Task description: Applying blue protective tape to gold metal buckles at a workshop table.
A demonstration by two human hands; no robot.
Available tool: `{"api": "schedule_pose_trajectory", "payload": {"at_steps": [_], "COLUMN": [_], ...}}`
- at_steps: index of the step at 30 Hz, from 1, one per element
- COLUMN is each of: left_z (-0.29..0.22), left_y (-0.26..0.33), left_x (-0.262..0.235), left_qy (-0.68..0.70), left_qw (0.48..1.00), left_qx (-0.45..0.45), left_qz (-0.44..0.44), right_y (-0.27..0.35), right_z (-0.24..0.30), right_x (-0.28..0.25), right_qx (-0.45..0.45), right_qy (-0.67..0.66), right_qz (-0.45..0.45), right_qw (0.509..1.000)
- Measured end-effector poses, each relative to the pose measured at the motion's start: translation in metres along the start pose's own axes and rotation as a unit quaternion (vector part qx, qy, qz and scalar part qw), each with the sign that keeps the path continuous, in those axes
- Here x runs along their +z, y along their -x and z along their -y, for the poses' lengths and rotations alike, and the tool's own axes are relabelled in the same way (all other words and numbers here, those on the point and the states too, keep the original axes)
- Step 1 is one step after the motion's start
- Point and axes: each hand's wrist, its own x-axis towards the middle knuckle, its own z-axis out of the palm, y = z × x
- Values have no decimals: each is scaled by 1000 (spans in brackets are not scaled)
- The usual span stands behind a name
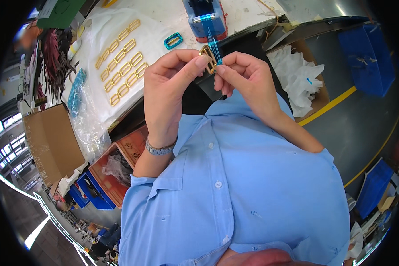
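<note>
Head view: both hands raised, left hand [173, 82] and right hand [241, 75] pinching gold buckle [207, 56].

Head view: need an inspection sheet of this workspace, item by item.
Surface: white worktable, partly covered by a white cloth and clear plastic sheeting.
Job's things: gold rectangular buckle pinched between both hands; blue tape strip runs from the blue tape dispenser to the buckle.
Clutter: rows of gold buckles on the cloth; one blue-wrapped buckle; pile of blue-wrapped pieces at the left edge.
Grippers: left hand and right hand both grip the buckle.
Cables: nothing seen.
Surroundings: cardboard boxes, blue bins, white bags in a carton, grey floor with yellow line.
</note>
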Motion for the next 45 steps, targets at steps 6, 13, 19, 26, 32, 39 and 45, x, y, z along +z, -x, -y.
{"api": "schedule_pose_trajectory", "payload": {"at_steps": [6,13,19,26,32,39,45], "left_z": [2,9,17,17,19,14,10], "left_y": [-7,-20,-34,-38,-39,-42,-42], "left_x": [1,-6,-16,-22,-20,-25,-23], "left_qy": [-25,-17,59,80,108,77,71], "left_qw": [1000,998,987,975,970,971,970], "left_qx": [-14,-57,-136,-188,-208,-217,-219], "left_qz": [8,27,60,87,57,66,71], "right_y": [1,0,-2,-4,-5,-5,-9], "right_z": [-3,-5,-7,-11,-12,-14,-6], "right_x": [-1,-3,-3,-4,-4,-5,-15], "right_qx": [-1,-9,1,0,1,-33,14], "right_qy": [-5,10,-5,3,20,15,34], "right_qz": [6,13,11,6,7,32,53], "right_qw": [1000,1000,1000,1000,1000,999,998]}}
